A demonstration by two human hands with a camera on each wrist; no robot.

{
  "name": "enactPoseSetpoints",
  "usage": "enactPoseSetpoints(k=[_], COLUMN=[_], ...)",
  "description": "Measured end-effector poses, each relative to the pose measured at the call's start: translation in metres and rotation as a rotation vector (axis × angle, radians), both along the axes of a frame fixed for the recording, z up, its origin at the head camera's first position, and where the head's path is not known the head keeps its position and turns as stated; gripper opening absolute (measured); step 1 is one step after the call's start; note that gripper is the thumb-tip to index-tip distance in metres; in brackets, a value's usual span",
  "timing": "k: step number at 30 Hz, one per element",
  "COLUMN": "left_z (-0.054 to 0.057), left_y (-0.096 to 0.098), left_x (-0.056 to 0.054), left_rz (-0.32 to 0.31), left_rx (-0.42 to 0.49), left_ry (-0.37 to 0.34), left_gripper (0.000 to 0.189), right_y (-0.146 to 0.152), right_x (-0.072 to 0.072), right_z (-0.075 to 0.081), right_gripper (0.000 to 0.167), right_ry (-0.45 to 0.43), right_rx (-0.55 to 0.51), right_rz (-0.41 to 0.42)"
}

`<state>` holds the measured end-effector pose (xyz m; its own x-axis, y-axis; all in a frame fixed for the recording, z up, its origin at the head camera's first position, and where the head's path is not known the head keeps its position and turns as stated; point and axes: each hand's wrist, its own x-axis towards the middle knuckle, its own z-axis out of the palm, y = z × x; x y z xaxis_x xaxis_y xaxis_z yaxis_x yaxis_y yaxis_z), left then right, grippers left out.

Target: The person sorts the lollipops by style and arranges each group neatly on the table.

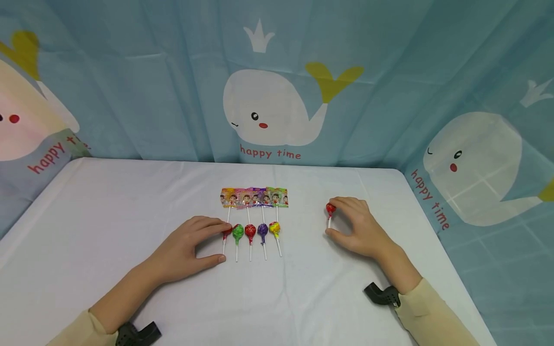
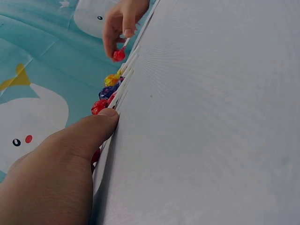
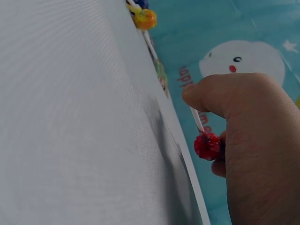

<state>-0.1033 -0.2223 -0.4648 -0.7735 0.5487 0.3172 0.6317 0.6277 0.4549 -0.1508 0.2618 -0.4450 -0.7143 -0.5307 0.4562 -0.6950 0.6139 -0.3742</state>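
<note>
Near the middle of the white table, my left hand [image 1: 188, 250] pinches a red lollipop [image 1: 227, 232] at the left end of a row, fingertips on its candy head and thumb at the stick's lower end. To its right lie a green lollipop [image 1: 238, 232], another red lollipop [image 1: 250, 231], a purple lollipop [image 1: 262, 230] and a yellow lollipop [image 1: 274, 228], sticks toward me. Farther right, my right hand [image 1: 361, 228] holds a separate red lollipop [image 3: 207, 146] lengthwise, thumb by the stick end and fingers at the candy.
Behind the row lie several lollipops in flat printed wrappers [image 1: 254, 197], side by side, their sticks pointing toward me. A blue curtain [image 1: 173, 96] with whale pictures hangs along the back of the white table [image 1: 130, 192]. Each wrist wears a black device [image 1: 383, 294].
</note>
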Motion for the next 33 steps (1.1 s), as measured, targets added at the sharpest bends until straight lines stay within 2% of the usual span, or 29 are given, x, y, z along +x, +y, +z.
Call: enactPoseSetpoints(k=[33], left_z=[0.0], left_y=[0.0], left_x=[0.0], left_rz=[-0.001], left_rx=[0.0], left_ry=[-0.007], left_gripper=[0.07], right_y=[-0.026], right_x=[-0.002], right_z=[0.0], right_gripper=[0.069], right_ry=[-0.036], right_rx=[0.013], right_rz=[0.046])
